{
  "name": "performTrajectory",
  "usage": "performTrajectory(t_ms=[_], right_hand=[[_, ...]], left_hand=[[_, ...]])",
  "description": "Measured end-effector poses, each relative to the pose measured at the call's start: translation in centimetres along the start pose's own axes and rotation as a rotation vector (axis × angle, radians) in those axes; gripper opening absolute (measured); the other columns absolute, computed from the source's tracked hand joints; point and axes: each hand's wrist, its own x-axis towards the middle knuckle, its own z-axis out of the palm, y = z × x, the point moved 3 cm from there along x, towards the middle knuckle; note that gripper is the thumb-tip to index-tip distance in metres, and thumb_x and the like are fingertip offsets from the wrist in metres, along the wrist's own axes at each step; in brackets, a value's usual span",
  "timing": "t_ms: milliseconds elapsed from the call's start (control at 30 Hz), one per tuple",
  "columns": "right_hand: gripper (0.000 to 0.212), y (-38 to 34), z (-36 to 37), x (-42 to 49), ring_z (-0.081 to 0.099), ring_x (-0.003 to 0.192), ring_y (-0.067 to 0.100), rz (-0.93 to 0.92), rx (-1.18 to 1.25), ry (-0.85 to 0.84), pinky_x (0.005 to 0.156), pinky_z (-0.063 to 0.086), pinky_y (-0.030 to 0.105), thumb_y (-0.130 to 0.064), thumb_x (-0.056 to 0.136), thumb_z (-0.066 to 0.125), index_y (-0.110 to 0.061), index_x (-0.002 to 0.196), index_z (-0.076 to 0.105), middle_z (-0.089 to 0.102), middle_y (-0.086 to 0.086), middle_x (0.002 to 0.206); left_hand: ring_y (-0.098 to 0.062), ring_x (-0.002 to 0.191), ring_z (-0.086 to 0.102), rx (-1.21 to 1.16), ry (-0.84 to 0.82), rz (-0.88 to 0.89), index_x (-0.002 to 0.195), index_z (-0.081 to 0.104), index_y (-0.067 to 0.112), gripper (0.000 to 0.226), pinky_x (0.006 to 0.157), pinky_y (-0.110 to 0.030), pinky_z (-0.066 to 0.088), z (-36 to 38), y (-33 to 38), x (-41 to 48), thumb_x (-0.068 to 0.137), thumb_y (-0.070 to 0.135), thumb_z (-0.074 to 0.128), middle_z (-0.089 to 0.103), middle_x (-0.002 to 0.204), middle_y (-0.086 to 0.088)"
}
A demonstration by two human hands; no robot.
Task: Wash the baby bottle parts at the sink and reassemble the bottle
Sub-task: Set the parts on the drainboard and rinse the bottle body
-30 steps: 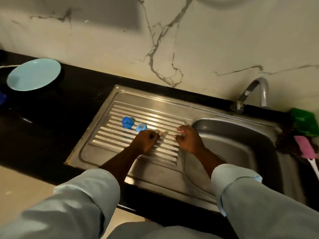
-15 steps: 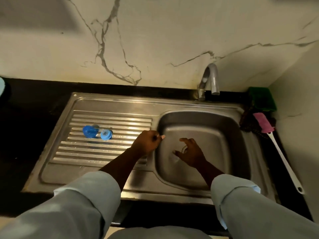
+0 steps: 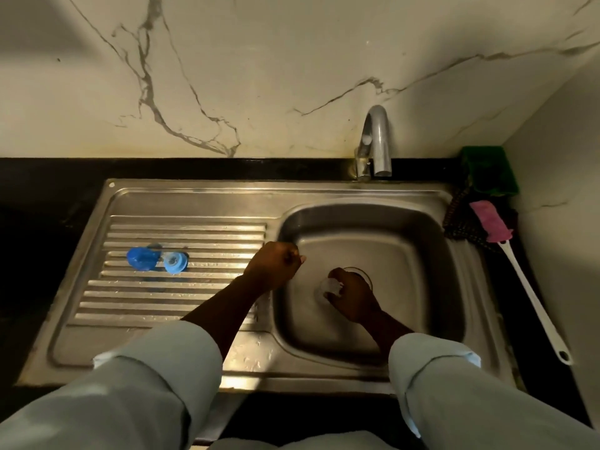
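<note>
Looking down on a steel sink [image 3: 194, 198] set in a black counter [image 3: 39, 228] under a veined marble wall [image 3: 259, 76]. Right hand [image 3: 352, 295] is down in the basin, fingers curled round a small clear bottle part [image 3: 326, 286]. Left hand [image 3: 276, 264] is clenched at the basin's edge; whether it holds anything, I cannot tell. Two blue bottle pieces [image 3: 157, 259] lie on the ribbed drainboard.

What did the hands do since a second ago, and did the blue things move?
The right hand went from the ribbed drainboard down into the sink basin and now holds a small clear part near the drain. The left hand moved to the basin's edge, fingers curled. The blue cap and blue ring stayed put on the drainboard.
</note>
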Motion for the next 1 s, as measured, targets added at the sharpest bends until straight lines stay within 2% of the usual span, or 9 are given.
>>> performTrajectory(t_ms=[133, 233, 400, 500, 567, 633, 700, 833, 1000], right_hand=[[0.038, -0.4, -3.5, 0.6, 0.064, 0.087, 0.012, 0.073, 0.086, 0.074, 0.076, 0.052, 0.028, -0.049, 0.076, 0.072, -0.03, 0.107, 0.061, 0.068, -0.009, 0.097], [0.028, -0.6, -6.6, 1.3, 0.065, 0.085, 0.011, 0.101, 0.131, 0.054, 0.077, 0.054, 0.03, -0.041, 0.076, 0.078, -0.03, 0.096, 0.062, 0.069, -0.009, 0.092], [0.021, -1.1, -12.4, 1.7, 0.065, 0.086, 0.006, 0.054, 0.088, 0.101, 0.078, 0.053, 0.027, -0.041, 0.077, 0.08, -0.035, 0.091, 0.065, 0.069, -0.012, 0.092], [0.027, -1.5, -15.3, 2.0, 0.065, 0.092, 0.009, 0.026, 0.043, 0.143, 0.083, 0.054, 0.032, -0.043, 0.078, 0.081, -0.033, 0.098, 0.064, 0.069, -0.009, 0.099], [0.033, -2.5, -17.0, 2.2, 0.062, 0.095, 0.007, -0.028, -0.01, 0.183, 0.091, 0.052, 0.027, -0.039, 0.082, 0.081, -0.022, 0.107, 0.068, 0.068, -0.005, 0.105], [0.034, -3.4, -18.5, 2.4, 0.056, 0.089, 0.003, -0.071, -0.058, 0.231, 0.086, 0.043, 0.008, -0.032, 0.083, 0.082, -0.013, 0.108, 0.071, 0.069, -0.004, 0.102], [0.035, -3.6, -19.1, 3.1, 0.054, 0.085, 0.002, -0.09, -0.08, 0.268, 0.078, 0.034, -0.003, -0.033, 0.082, 0.083, -0.013, 0.108, 0.071, 0.066, -0.006, 0.098], [0.042, -3.9, -18.5, 4.2, 0.061, 0.094, 0.009, -0.084, -0.067, 0.252, 0.075, 0.033, -0.003, -0.04, 0.081, 0.083, -0.018, 0.113, 0.069, 0.067, -0.004, 0.106], [0.046, -4.8, -18.8, 4.5, 0.06, 0.103, 0.011, -0.088, -0.096, 0.253, 0.08, 0.033, -0.002, -0.042, 0.084, 0.079, -0.019, 0.122, 0.067, 0.066, -0.002, 0.115]], left_hand=[[-0.017, 0.067, 0.057, 0.019, 0.001, 0.04, 0.074, 0.061, 0.016, 0.027, 0.065, -0.028, 0.043, 0.9, 2.3, 2.2, 0.094, 0.032, 0.068, 0.058, 0.068, 0.002], [-0.016, 0.074, 0.059, -0.01, 0.032, 0.083, 0.082, 0.064, 0.016, 0.017, 0.078, -0.039, 0.054, 1.2, 4.4, 4.5, 0.095, 0.027, 0.067, 0.062, 0.077, 0.001], [-0.02, 0.096, 0.061, -0.143, 0.149, 0.104, 0.109, 0.063, 0.018, 0.018, 0.085, -0.033, 0.048, 0.7, 9.2, 9.2, 0.098, 0.032, 0.06, 0.066, 0.105, -0.004], [-0.017, 0.1, 0.056, -0.133, 0.175, 0.066, 0.111, 0.057, 0.025, 0.033, 0.085, -0.033, 0.049, -0.1, 11.6, 12.1, 0.092, 0.05, 0.064, 0.059, 0.112, 0.001], [-0.016, 0.101, 0.058, -0.168, 0.168, 0.072, 0.115, 0.056, 0.027, 0.039, 0.085, -0.033, 0.051, -1.0, 12.9, 13.2, 0.089, 0.054, 0.068, 0.062, 0.115, 0.002], [-0.017, 0.104, 0.063, -0.209, 0.148, 0.071, 0.125, 0.057, 0.023, 0.045, 0.086, -0.033, 0.054, -1.5, 13.8, 14.2, 0.09, 0.047, 0.072, 0.067, 0.117, 0.001], [-0.022, 0.106, 0.067, -0.168, 0.146, 0.078, 0.129, 0.057, 0.018, 0.044, 0.084, -0.031, 0.053, -1.6, 14.3, 15.1, 0.093, 0.039, 0.071, 0.069, 0.118, -0.004], [-0.03, 0.107, 0.068, -0.116, 0.152, 0.118, 0.136, 0.053, 0.016, 0.038, 0.081, -0.03, 0.048, -1.3, 14.9, 15.1, 0.101, 0.028, 0.061, 0.069, 0.118, -0.013], [-0.027, 0.1, 0.069, -0.127, 0.217, 0.19, 0.136, 0.055, 0.011, 0.036, 0.077, -0.026, 0.048, -0.6, 14.8, 14.6, 0.104, 0.026, 0.057, 0.071, 0.112, -0.013]])
